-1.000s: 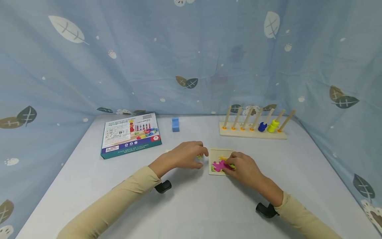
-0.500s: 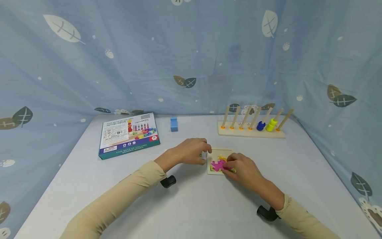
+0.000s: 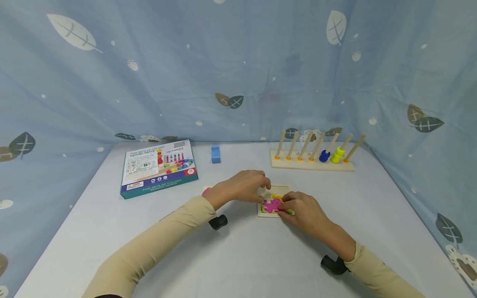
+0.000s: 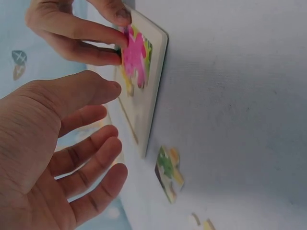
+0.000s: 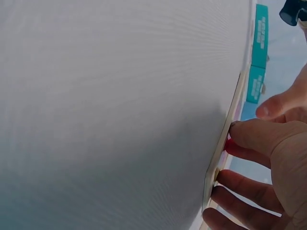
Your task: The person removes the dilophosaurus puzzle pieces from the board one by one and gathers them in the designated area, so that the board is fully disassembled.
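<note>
A small wooden puzzle tray (image 3: 280, 189) lies on the table, with joined pink, yellow and green jigsaw pieces (image 3: 271, 205) in its near part. My right hand (image 3: 306, 212) is over the tray's right side; thumb and index finger pinch a pink puzzle piece (image 5: 227, 144), mostly hidden by the fingers. My left hand (image 3: 246, 186) hovers at the tray's left edge, its fingers loosely bent and nothing between them. In the left wrist view, a loose green and yellow puzzle piece (image 4: 168, 165) lies on the table beside the tray, below the left fingers.
Another puzzle piece (image 3: 207, 190), partly pink, shows behind my left wrist. A flat toy box (image 3: 158, 169) lies at the back left, a blue block (image 3: 215, 154) beside it. A wooden peg stand (image 3: 312, 164) with blue and yellow beads stands at the back right, before a curtain.
My left hand has moved right, from beside the tray to its left edge, uncovering a partly pink piece behind the wrist. The right hand has stayed at the tray.
</note>
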Demonstrator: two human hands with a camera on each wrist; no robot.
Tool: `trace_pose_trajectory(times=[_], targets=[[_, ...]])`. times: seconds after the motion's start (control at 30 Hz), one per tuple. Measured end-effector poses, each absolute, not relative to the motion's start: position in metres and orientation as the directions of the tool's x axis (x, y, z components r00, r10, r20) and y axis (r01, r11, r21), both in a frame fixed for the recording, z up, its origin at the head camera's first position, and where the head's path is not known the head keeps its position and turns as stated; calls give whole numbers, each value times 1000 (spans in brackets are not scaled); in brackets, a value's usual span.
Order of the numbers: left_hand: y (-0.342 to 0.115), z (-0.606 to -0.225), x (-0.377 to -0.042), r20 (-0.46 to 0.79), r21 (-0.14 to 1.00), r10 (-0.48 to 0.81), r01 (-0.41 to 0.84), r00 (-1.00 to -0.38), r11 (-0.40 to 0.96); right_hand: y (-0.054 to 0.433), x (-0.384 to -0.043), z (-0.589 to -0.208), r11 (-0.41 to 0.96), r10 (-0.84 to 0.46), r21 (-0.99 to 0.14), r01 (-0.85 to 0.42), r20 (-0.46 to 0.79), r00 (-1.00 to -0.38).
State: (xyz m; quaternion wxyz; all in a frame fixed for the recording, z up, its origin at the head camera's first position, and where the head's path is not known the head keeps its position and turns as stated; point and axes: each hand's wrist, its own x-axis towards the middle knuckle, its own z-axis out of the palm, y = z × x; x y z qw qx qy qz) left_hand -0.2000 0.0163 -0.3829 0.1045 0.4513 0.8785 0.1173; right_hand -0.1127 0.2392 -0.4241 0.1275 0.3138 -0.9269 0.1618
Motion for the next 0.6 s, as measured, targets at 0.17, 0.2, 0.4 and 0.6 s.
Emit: trace_pose_trajectory(times=[0.17,0.2,0.4,0.6], targets=[[25,-386,-204,-97,290,819,771,-565,567,240,-113,-425,746,-542,-220,-628,348,-765],[27,-387,-204,-100,286,820,773,-563,566,240,-113,-426,745,-541,-219,-630,354,-763],[38,-393,-207,-103,265,825,784,-556,561,240,-113,-427,733,-546,-211,-646,385,-745],[51,-395,-205,-115,266,840,798,-530,540,241,-113,-427,727,-547,-217,-651,390,-741]])
